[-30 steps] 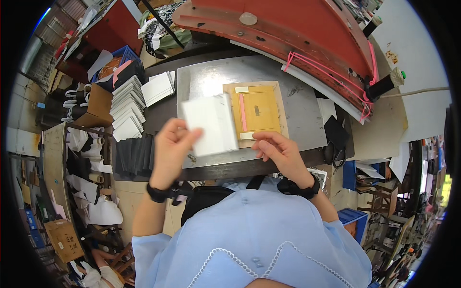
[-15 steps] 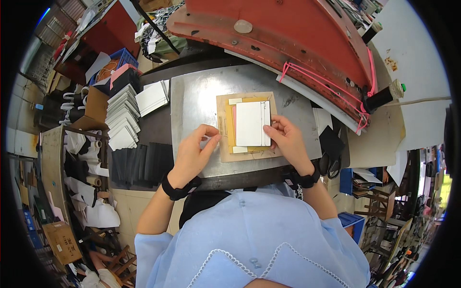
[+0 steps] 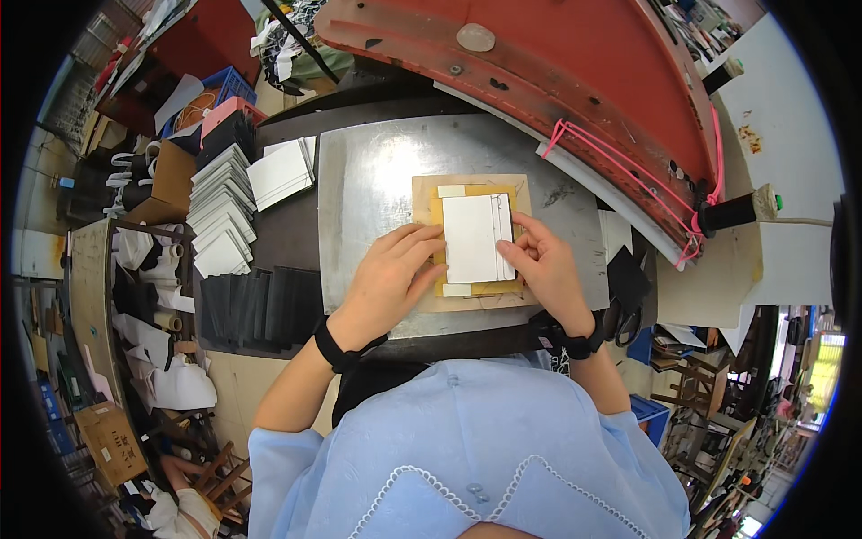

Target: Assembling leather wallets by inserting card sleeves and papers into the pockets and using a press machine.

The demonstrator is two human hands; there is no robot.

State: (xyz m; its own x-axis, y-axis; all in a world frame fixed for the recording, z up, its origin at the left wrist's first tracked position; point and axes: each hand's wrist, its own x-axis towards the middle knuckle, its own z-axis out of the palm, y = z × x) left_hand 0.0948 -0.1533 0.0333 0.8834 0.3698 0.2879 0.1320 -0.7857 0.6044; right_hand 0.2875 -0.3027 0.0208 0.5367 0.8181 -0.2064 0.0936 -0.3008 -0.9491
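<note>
A white rectangular panel (image 3: 471, 238) with dark lines along its right side lies on a yellow board (image 3: 492, 288). The yellow board, with pale tabs at its corners, rests on a larger tan board (image 3: 521, 184). My right hand (image 3: 549, 274) pinches the panel's right edge, thumb on top and fingers at the far side. At the left edge, the fingertips of my left hand (image 3: 391, 274) touch the panel, its fingers stretched out and the thumb apart. Beneath everything is a shiny metal plate (image 3: 359, 171).
A red machine head (image 3: 575, 63) with pink cord (image 3: 620, 166) overhangs the far right. To the left are fanned white panels (image 3: 220, 225), more white panels (image 3: 283, 171) and dark panels (image 3: 260, 307). Scissors (image 3: 627, 328) and a black piece (image 3: 628, 277) lie at right.
My left hand has moved right, from beside the boards to the panel's left edge. The white panel has shifted left on the yellow board, covering the pink strip. My right hand keeps its pinch.
</note>
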